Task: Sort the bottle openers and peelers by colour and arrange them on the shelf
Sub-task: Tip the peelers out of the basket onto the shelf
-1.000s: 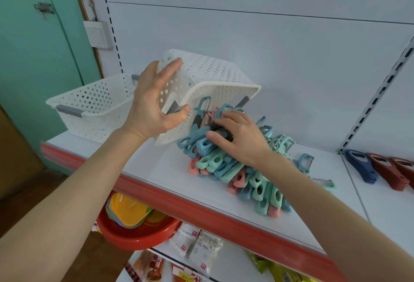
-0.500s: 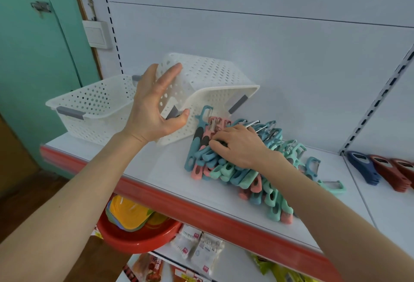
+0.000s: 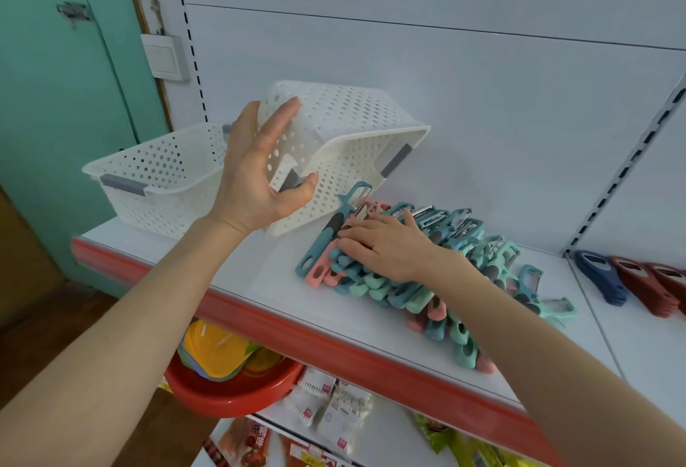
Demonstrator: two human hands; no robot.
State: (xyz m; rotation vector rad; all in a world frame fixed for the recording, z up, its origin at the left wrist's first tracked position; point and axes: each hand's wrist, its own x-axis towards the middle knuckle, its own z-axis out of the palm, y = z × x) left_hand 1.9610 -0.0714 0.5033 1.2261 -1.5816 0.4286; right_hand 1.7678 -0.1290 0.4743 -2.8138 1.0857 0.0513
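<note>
A heap of peelers (image 3: 419, 281) in teal, mint and pink lies on the white shelf (image 3: 260, 273), running toward the front edge. My right hand (image 3: 382, 244) rests on the heap's left end with its fingers laid flat over the handles. My left hand (image 3: 260, 173) holds a white perforated basket (image 3: 352, 140) tipped on its side, thumb on the grey handle and fingers spread over the base. The basket's mouth faces the heap and looks empty. Blue and red bottle openers (image 3: 631, 277) lie in a row on the shelf at far right.
A second white perforated basket (image 3: 156, 173) stands upright at the shelf's left end, behind my left hand. The shelf has a red front lip (image 3: 334, 340). Below hang a red bowl (image 3: 230, 385) with coloured plates and packaged goods. A teal door stands at left.
The peelers have slid out of the tipped basket and spread to the right along the shelf. My right hand has moved right and lower with them. The basket has lifted a little off the heap.
</note>
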